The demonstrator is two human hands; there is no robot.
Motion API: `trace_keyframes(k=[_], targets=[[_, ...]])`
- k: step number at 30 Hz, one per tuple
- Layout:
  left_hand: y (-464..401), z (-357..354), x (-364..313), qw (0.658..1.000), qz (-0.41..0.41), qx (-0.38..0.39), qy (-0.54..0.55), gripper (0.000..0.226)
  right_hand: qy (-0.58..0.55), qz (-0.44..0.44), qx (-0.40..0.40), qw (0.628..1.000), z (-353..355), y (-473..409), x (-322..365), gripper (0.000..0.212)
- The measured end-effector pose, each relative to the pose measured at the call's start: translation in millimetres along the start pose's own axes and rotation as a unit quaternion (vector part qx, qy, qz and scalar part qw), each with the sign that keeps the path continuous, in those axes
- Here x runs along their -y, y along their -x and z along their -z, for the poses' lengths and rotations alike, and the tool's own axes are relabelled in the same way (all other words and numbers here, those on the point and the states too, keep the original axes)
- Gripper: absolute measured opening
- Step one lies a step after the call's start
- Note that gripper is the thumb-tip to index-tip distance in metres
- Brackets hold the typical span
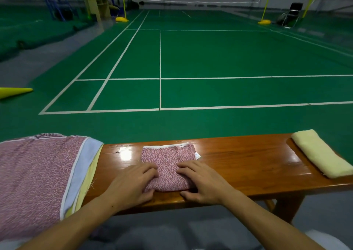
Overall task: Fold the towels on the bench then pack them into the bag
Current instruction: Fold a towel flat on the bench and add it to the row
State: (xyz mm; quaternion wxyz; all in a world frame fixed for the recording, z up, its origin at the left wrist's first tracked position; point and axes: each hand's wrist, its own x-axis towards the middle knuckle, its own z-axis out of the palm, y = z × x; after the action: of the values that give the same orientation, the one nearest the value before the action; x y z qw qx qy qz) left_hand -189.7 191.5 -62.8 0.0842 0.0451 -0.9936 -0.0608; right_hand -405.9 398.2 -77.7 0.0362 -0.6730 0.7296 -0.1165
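A small pink-and-white speckled towel (167, 165) lies folded into a compact rectangle near the middle of the glossy wooden worktop (238, 159). Its far edge shows a white hem, and a little white label sticks out at the far right corner. The near edge is a rounded fold close to the front edge of the worktop.

The left hand (131, 182) rests on the towel's near left corner, fingers gently bent and spread over the cloth, thumb tucked under by the fold; it presses rather than grips. The right hand (198, 181) lies on the near right part of the towel, fingers fairly straight and laid flat on the fabric, thumb resting on the wood just in front of the fold. Neither hand is clenched around anything; both lie loosely open on the cloth.

At the left end of the worktop a stack of unfolded towels hangs over the edge: a large pink speckled towel (32, 175) on top, a pale blue towel (84, 165) showing beneath it, and a yellow towel (89, 177) under that. At the far right end lies a folded cream towel (321, 152), long and narrow, set at a slant, well apart from the hands.

Beyond the worktop stretches a green badminton court (210, 58) with white lines.
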Motion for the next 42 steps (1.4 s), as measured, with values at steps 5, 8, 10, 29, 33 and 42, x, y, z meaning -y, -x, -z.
trace_keyframes(k=[5,8,10,29,33,42], targets=[[-5,10,2,0.996,0.053,-0.010,0.074,0.034,0.023,0.011,-0.021,0.999,4,-3,-2,0.058],[-5,16,3,0.991,0.089,-0.011,0.104,0.029,-0.018,-0.027,-0.046,0.998,9,-3,-4,0.048],[-4,15,3,0.993,0.074,-0.021,0.092,0.039,-0.055,-0.060,-0.073,0.994,10,-3,-3,0.045],[-19,17,16,0.928,0.205,-0.108,0.292,0.025,-0.336,-0.242,-0.172,0.894,10,-17,-11,0.035],[-27,5,22,0.949,0.265,-0.029,0.167,0.026,-0.244,-0.261,-0.166,0.919,-2,-25,-15,0.035],[-29,-10,-9,0.987,0.156,-0.045,-0.011,0.059,0.054,-0.113,-0.116,0.985,6,-36,7,0.053]])
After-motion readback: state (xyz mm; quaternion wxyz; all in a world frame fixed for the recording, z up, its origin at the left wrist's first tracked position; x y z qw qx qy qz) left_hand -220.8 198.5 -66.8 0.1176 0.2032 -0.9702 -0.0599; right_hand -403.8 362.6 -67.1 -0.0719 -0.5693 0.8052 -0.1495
